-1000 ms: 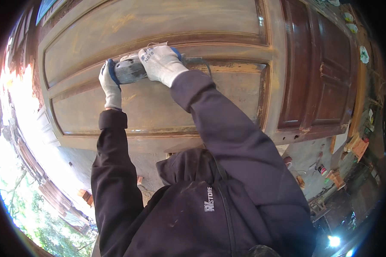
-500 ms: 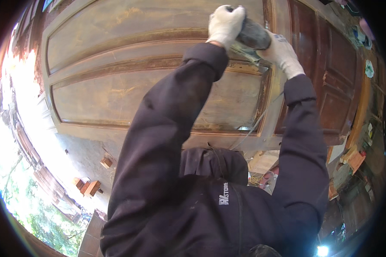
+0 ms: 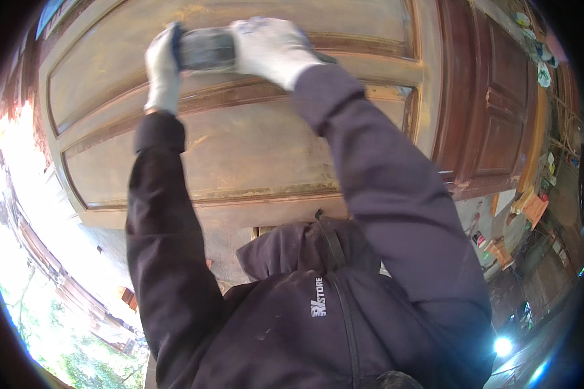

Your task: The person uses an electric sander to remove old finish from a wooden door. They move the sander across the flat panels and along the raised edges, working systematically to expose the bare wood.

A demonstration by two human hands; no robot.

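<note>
A dark grey power sander (image 3: 207, 50) lies across the sanded wooden door (image 3: 240, 142), over the rail between two long panels. At its left end my left hand (image 3: 164, 71), in a white glove, is closed round the tool. My right hand (image 3: 272, 48), gloved too, grips its other end from above. The sander's underside is hidden, and the fingers of both hands are partly blurred. Pale, dusty wood covers the panels, with darker brown left along the mouldings.
To the right stands a dark red-brown panelled door (image 3: 486, 104). Wooden blocks (image 3: 531, 206) and a plastic bag (image 3: 543, 74) are beyond it. Another brown block (image 3: 129, 297) is at the lower left. A bright lamp (image 3: 502, 346) shines at the lower right.
Both hands have carried the sander left along the door, from near its right end toward the left. The tool, slanted before, now lies nearly level across the view.
</note>
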